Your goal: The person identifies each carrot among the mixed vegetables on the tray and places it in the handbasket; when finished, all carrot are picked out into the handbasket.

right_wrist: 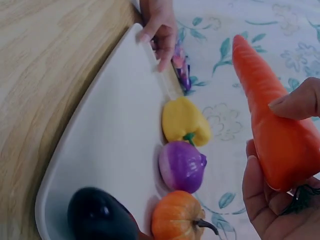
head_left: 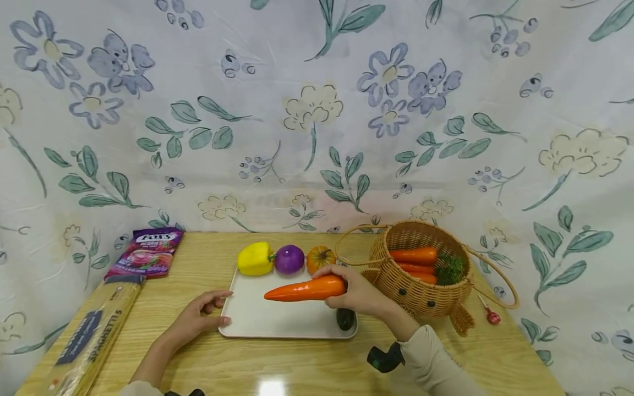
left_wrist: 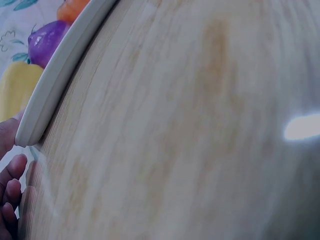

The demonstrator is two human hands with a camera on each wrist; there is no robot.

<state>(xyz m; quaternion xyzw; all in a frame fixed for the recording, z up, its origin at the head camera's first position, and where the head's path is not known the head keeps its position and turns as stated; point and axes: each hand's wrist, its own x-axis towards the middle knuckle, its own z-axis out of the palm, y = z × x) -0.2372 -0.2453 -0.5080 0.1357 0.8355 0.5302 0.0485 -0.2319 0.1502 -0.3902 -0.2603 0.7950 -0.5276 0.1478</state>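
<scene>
My right hand (head_left: 359,291) grips a large orange carrot (head_left: 302,289) by its thick end, holding it above the white tray (head_left: 277,322). In the right wrist view the thumb presses one side of the carrot (right_wrist: 272,112), with green leaves at its base. My left hand (head_left: 200,313) is at the tray's left edge, thumb and fingertips spread along the rim. Along the tray's back edge are a yellow bell pepper (head_left: 255,259), a purple onion-like vegetable (head_left: 289,259) and an orange pumpkin (head_left: 319,257). A dark eggplant (head_left: 345,318) lies at the tray's right end, partly hidden.
A wicker basket (head_left: 396,286) with several carrots (head_left: 413,256) and raised handles stands to the right. Beside it lies a red lollipop (head_left: 492,316). On the left are a purple candy bag (head_left: 148,253) and a spaghetti pack (head_left: 94,335). A floral cloth (head_left: 307,165) hangs behind the table.
</scene>
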